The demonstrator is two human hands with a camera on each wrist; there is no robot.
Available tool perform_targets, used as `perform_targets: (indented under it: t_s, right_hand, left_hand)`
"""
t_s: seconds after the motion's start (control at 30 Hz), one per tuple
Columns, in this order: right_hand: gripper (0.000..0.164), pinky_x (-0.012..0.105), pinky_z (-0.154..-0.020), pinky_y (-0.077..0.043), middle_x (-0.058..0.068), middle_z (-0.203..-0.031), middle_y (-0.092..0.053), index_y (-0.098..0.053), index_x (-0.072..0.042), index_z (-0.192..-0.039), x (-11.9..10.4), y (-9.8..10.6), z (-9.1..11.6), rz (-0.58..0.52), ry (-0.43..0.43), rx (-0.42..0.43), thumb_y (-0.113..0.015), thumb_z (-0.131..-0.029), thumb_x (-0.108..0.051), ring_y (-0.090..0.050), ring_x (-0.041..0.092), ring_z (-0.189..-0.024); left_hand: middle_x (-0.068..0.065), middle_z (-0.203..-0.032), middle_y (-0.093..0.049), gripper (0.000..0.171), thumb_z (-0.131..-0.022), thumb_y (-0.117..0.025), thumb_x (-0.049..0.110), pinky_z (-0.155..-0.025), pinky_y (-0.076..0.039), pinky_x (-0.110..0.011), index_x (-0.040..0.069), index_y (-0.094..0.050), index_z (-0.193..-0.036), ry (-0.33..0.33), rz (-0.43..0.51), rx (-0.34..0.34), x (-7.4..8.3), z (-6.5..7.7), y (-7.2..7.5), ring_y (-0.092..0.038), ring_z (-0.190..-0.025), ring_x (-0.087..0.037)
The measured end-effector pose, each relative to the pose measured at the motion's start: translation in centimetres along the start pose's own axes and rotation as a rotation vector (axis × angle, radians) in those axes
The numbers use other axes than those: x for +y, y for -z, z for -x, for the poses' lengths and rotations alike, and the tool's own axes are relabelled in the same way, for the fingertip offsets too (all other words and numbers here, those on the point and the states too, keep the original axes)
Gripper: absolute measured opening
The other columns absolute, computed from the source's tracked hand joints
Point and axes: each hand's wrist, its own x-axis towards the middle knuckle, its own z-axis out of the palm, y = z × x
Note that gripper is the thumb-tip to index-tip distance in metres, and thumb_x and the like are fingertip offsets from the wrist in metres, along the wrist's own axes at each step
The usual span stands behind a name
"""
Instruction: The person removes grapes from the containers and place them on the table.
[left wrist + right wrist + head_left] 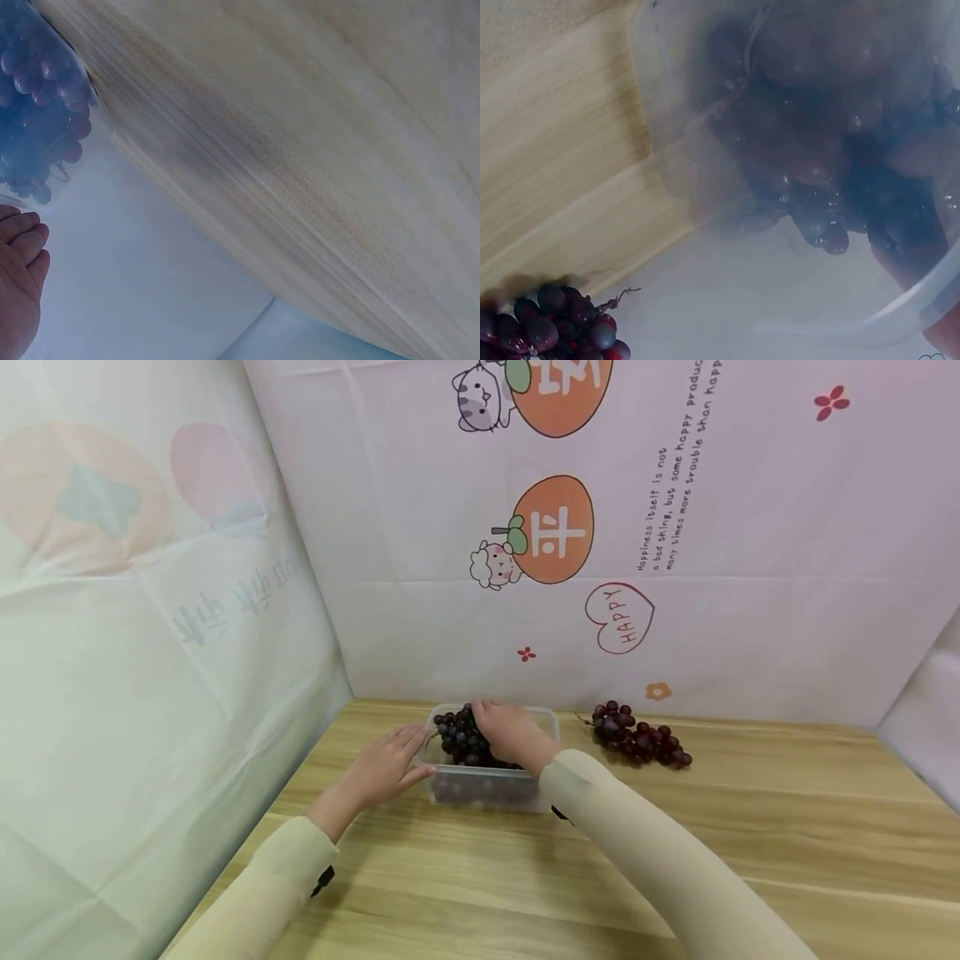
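Sleeves [273, 872] cross the wooden table [450, 877] toward a translucent container [480, 770]. At its left end is the left hand [381, 768], fingers extended and grasping nothing. Dark grapes [459, 737] lie inside the container under the right hand [513, 733]; I cannot tell whether its fingers clasp them or merely rest there. Well to the right of that hand, outside the container, lies a red bunch [641, 739], its long axis running left to right, the right end slanting toward the person; the right hand is nearer to it. Behind hangs printed white cloth [757, 635].
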Motion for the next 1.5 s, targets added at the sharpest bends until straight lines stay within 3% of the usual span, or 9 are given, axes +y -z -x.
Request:
perform_targets:
  t_s: [0.2,0.33,0.47,0.7,0.93,1.1,1.27,1.5]
  right_hand:
    - [0.045,0.025,-0.070,-0.056,0.010,-0.115,-0.062,-0.045,0.002,-0.134,-0.36,-0.26,-0.35,0.168,0.021,0.086,-0.063,-0.095,-0.012,-0.063,0.019,-0.096]
    - [0.039,0.023,-0.068,-0.057,0.009,-0.108,-0.064,-0.049,0.002,-0.130,-0.40,-0.48,-0.45,0.224,0.015,0.126,-0.061,-0.096,-0.012,-0.064,0.018,-0.092]
    - [0.037,0.024,-0.069,-0.057,0.011,-0.111,-0.063,-0.049,0.003,-0.130,-0.43,-0.55,-0.51,0.194,-0.006,0.113,-0.060,-0.097,-0.011,-0.064,0.019,-0.095]
    - [0.045,0.027,-0.080,-0.057,0.018,-0.131,-0.055,-0.044,0.006,-0.137,-0.42,-0.46,-0.56,0.142,-0.059,0.077,-0.059,-0.098,-0.010,-0.058,0.024,-0.116]
    - [0.040,0.026,-0.081,-0.056,0.017,-0.122,-0.059,-0.049,0.006,-0.131,-0.42,-0.50,-0.53,0.139,-0.062,0.081,-0.061,-0.096,-0.009,-0.060,0.024,-0.109]
    - [0.040,0.029,-0.085,-0.055,0.015,-0.123,-0.060,-0.049,0.004,-0.133,-0.36,-0.50,-0.50,0.075,-0.048,0.105,-0.060,-0.096,-0.007,-0.060,0.024,-0.110]
    - [0.036,0.029,-0.083,-0.056,0.015,-0.120,-0.062,-0.050,0.003,-0.131,-0.31,-0.42,-0.12,0.051,-0.019,0.159,-0.059,-0.097,-0.007,-0.063,0.024,-0.105]
    - [0.026,0.026,-0.071,-0.058,0.011,-0.109,-0.066,-0.056,0.001,-0.121,-0.06,-0.72,0.38,0.134,0.046,0.328,-0.059,-0.097,-0.007,-0.066,0.020,-0.093]
  left_hand:
    - [-0.024,-0.148,-0.038,0.072,-0.100,-0.047,0.048,-0.113,-0.029,-0.048,-0.006,-0.036,-0.146,-0.008,0.004,0.017,-0.15,0.09,-0.01,-0.037,-0.136,-0.037]
    - [-0.024,-0.148,-0.039,0.073,-0.101,-0.046,0.049,-0.113,-0.030,-0.048,-0.008,-0.037,-0.145,-0.013,-0.001,0.026,-0.19,0.17,0.00,-0.038,-0.135,-0.037]
    - [-0.023,-0.148,-0.039,0.072,-0.100,-0.048,0.048,-0.113,-0.030,-0.047,-0.008,-0.037,-0.145,-0.013,-0.003,0.025,-0.09,0.21,0.07,-0.037,-0.136,-0.035]
    - [-0.023,-0.148,-0.039,0.071,-0.100,-0.050,0.045,-0.113,-0.030,-0.047,-0.008,-0.037,-0.145,-0.010,-0.002,0.023,0.17,0.17,0.23,-0.038,-0.135,-0.036]
    - [-0.024,-0.148,-0.038,0.071,-0.101,-0.047,0.046,-0.113,-0.028,-0.048,-0.009,-0.036,-0.145,-0.012,0.010,0.013,0.31,0.04,0.37,-0.036,-0.136,-0.036]
    - [-0.023,-0.148,-0.039,0.072,-0.100,-0.047,0.048,-0.113,-0.029,-0.047,-0.008,-0.037,-0.145,-0.011,0.015,0.018,0.34,0.05,0.39,-0.036,-0.136,-0.035]
    - [-0.023,-0.148,-0.039,0.073,-0.100,-0.047,0.048,-0.113,-0.029,-0.047,-0.008,-0.037,-0.145,-0.004,0.014,0.016,0.30,0.14,0.36,-0.037,-0.136,-0.035]
    - [-0.023,-0.148,-0.039,0.070,-0.100,-0.052,0.043,-0.113,-0.029,-0.048,-0.008,-0.037,-0.145,0.008,0.023,0.007,0.42,0.19,0.48,-0.037,-0.136,-0.036]
